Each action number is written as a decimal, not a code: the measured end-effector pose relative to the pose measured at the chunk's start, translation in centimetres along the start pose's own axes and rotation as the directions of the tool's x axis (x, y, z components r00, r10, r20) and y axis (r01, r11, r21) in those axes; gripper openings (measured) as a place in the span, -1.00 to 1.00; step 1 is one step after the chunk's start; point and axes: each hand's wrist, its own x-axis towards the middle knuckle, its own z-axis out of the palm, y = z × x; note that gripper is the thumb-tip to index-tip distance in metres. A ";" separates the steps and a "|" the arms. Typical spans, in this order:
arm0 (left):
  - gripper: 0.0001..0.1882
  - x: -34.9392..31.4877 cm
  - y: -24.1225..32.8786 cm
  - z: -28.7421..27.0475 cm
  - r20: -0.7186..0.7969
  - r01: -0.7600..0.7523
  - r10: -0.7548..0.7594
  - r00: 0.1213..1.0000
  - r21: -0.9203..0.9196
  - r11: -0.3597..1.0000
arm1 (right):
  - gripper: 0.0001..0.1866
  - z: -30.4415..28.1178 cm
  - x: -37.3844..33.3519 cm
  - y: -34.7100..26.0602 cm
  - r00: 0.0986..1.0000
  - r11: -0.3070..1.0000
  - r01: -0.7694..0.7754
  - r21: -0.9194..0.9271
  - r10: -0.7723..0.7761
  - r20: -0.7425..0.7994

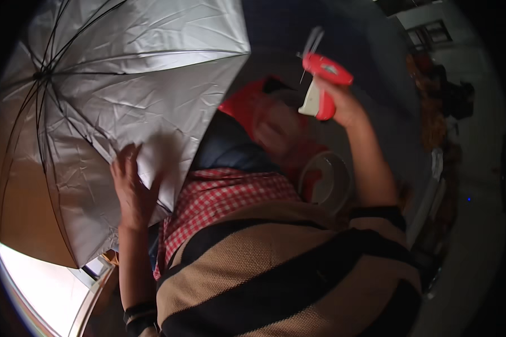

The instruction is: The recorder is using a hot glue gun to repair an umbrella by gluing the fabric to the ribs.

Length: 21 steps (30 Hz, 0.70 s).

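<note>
An opened umbrella (152, 95) with a silver lining and thin dark ribs fills the left side, its inner face turned toward me. Against the lower right part of this lining is my left hand (135, 194), fingers spread and nothing seen in them; whether they press on the cloth I cannot tell. Raised to the right of the umbrella and apart from it, my right hand (347, 106) is wrapped round the handle of a red and off-white tagging gun (327, 70). Thin pale strands, slightly blurred, stick up from the gun's top.
Beyond my lap, in a red checkered apron (230, 196), lies red plastic (247, 106). A round pale tub (346, 177) with something red in it stands by my right forearm. Dark cloth (376, 73) spreads behind the gun. A bright opening (36, 286) shows at lower left.
</note>
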 end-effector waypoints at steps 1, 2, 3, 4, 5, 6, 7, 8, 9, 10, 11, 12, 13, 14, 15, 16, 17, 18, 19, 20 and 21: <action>-0.34 -1.0 1.6 0.2 0.054 -0.009 0.010 0.998 -0.012 1.000 | -0.65 -1.5 -1.5 1.6 0.998 0.998 -0.037 -0.056 0.034 -0.053; -0.35 -1.6 3.1 0.7 0.105 -0.017 0.020 0.994 -0.025 1.000 | -0.62 -3.3 -2.5 4.0 0.997 0.998 -0.046 -0.044 0.043 -0.068; -0.38 -2.0 4.3 0.8 0.147 -0.033 0.029 0.989 0.023 0.999 | -0.59 -4.6 -3.5 6.3 0.996 0.998 -0.058 -0.024 0.056 -0.074; -0.38 -2.6 4.5 0.8 0.149 -0.053 0.049 0.988 0.027 0.998 | -0.58 -5.3 -4.3 8.7 0.997 0.999 -0.042 0.019 0.043 -0.068; -0.40 -3.7 4.4 1.0 0.137 -0.040 0.027 0.990 0.090 0.995 | -0.57 -5.1 -4.4 10.9 0.998 0.998 -0.034 0.060 0.037 -0.047; -0.42 -4.5 4.3 1.2 0.127 -0.033 0.014 0.992 0.147 0.989 | -0.57 -5.1 -4.2 12.5 0.993 0.994 -0.110 -0.021 0.108 -0.050; -0.57 -5.0 4.4 1.3 0.046 -0.041 0.036 0.998 0.126 0.991 | -0.57 -5.0 -4.0 14.1 0.982 0.977 -0.186 -0.100 0.181 -0.059; -0.57 -5.6 4.2 1.7 0.056 -0.063 0.057 0.997 0.123 0.990 | -0.58 -5.1 -3.2 16.2 0.957 0.944 -0.280 -0.175 0.261 -0.124; -0.66 -6.3 3.6 2.2 0.077 -0.063 0.055 0.995 0.106 0.992 | -0.59 -5.5 -2.4 17.9 0.922 0.895 -0.377 -0.240 0.335 -0.195; -0.75 -7.3 3.0 2.2 0.092 -0.039 0.030 0.995 0.106 0.994 | -0.59 -5.1 -1.7 18.4 0.921 0.895 -0.378 -0.235 0.340 -0.188; -0.75 -7.9 2.5 2.9 0.098 -0.049 0.040 0.994 0.100 0.994 | -0.61 -5.2 -1.6 18.8 0.915 0.877 -0.392 -0.277 0.341 -0.215; -0.79 -8.5 1.9 3.7 0.087 -0.051 0.042 0.995 0.103 0.993 | -0.62 -5.7 -1.6 19.2 0.906 0.854 -0.410 -0.319 0.343 -0.247; -0.81 -8.6 2.1 3.6 0.079 -0.056 0.047 0.996 0.117 0.992 | -0.63 -6.0 -1.9 19.1 0.899 0.833 -0.426 -0.352 0.346 -0.270; -0.78 -8.4 2.3 3.5 0.058 -0.072 0.066 0.996 0.113 0.991 | -0.63 -7.0 -2.6 18.8 0.894 0.835 -0.434 -0.339 0.351 -0.280; -0.78 -8.4 2.5 3.6 0.070 -0.084 0.077 0.995 0.107 0.991 | -0.72 -8.6 -3.7 18.0 0.944 0.874 -0.273 -0.403 0.163 -0.286; -0.77 -9.0 2.0 3.1 0.065 -0.059 0.051 0.997 0.120 0.991 | -0.78 -9.2 -4.3 16.7 0.965 0.872 -0.104 -0.478 -0.027 -0.259; -0.76 -9.2 1.7 3.1 0.060 -0.043 0.036 0.998 0.120 0.992 | -0.80 -10.5 -5.7 15.3 0.973 0.832 -0.110 -0.543 -0.023 -0.232; -0.76 -8.9 1.6 3.3 0.052 -0.044 0.038 0.998 0.108 0.993 | -0.80 -12.2 -7.5 14.1 0.978 0.788 -0.115 -0.606 -0.019 -0.210; -0.76 -8.5 1.8 3.5 0.053 -0.044 0.039 0.998 0.093 0.995 | -0.76 -14.1 -9.0 13.8 0.956 0.566 -0.279 -0.776 0.236 -0.171; -0.77 -8.3 2.0 3.3 0.053 -0.057 0.053 0.997 0.073 0.996 | -0.68 -15.0 -9.9 13.6 0.861 0.276 -0.340 -0.899 0.477 -0.179; -0.77 -8.5 2.1 2.7 0.046 -0.055 0.052 0.998 0.070 0.996 | -0.63 -13.8 -11.3 13.7 0.806 0.118 -0.279 -0.953 0.568 -0.165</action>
